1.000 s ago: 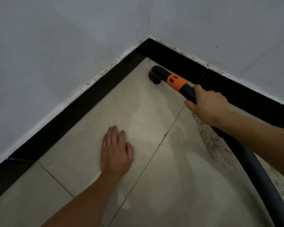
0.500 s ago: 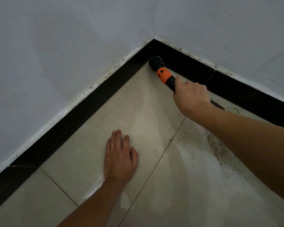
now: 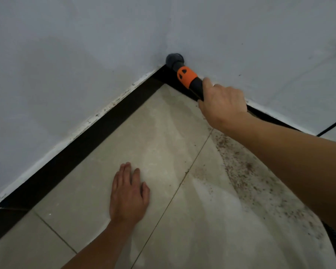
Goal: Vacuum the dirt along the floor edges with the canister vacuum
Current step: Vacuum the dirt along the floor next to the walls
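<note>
My R hand (image 3: 222, 102) grips vac wand (image 3: 188, 77), nozzle (image 3: 174, 58) up in wall corner ahead of it. L hand (image 3: 128, 193) flat on floor (image 3: 97, 195), fingers straight. Dirt (image 3: 241, 171) under R forearm.

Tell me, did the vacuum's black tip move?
Yes. The nozzle climbed from the floor tile up the corner, now above the black skirting.

readable text: none | vacuum wand (image 3: 197, 86), orange collar (image 3: 186, 77): dark marks only, no lettering
</note>
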A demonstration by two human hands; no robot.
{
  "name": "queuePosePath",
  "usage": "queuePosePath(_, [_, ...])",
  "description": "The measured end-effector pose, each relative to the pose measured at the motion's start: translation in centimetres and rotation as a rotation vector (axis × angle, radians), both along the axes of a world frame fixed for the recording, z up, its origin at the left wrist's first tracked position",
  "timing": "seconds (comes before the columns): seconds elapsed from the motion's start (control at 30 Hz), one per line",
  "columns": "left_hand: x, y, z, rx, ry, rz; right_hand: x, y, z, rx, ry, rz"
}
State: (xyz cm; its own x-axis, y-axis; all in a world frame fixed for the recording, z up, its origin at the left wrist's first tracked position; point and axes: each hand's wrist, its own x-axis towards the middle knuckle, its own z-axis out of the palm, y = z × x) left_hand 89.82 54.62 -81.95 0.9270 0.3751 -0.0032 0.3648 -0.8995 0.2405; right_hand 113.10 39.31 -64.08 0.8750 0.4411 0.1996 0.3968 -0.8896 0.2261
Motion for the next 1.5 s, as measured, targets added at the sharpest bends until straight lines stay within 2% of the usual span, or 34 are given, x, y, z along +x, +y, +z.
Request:
queuePosePath(0.27, [-0.1,0.2,-0.6,-0.009,-0.029,-0.009,-4.8,-9.0,0.0,-0.081,0.07,-0.133])
queuePosePath(0.73, [-0.4,-0.6,0.5,-0.036,-0.064,-0.005,-13.9,-23.3,0.7,-0.046,0.127,-0.452])
queuePosePath(0.8, [-0.4,-0.6,0.5,-0.036,-0.069,-0.004,-14.0,-23.7,0.7,0.033,0.144,-0.469])
queuePosePath(0.93, [-0.4,-0.7,0.3,-0.041,-0.066,0.003,-11.8,-20.9,0.8,0.34,0.219,-0.452])
queuePosePath(1.17, [-0.2,-0.4,0.2,-0.032,-0.058,0.008,-3.9,-11.0,0.2,0.897,0.477,-0.304])
queuePosePath(1.3, [-0.1,-0.2,0.0,-0.029,-0.059,0.006,0.1,-5.6,-0.6,1.238,0.652,-0.304])
queuePosePath(1.5, [0.0,0.0,-0.2,-0.011,-0.039,-0.003,2.0,-0.7,-2.0,1.39,0.9,-0.323])
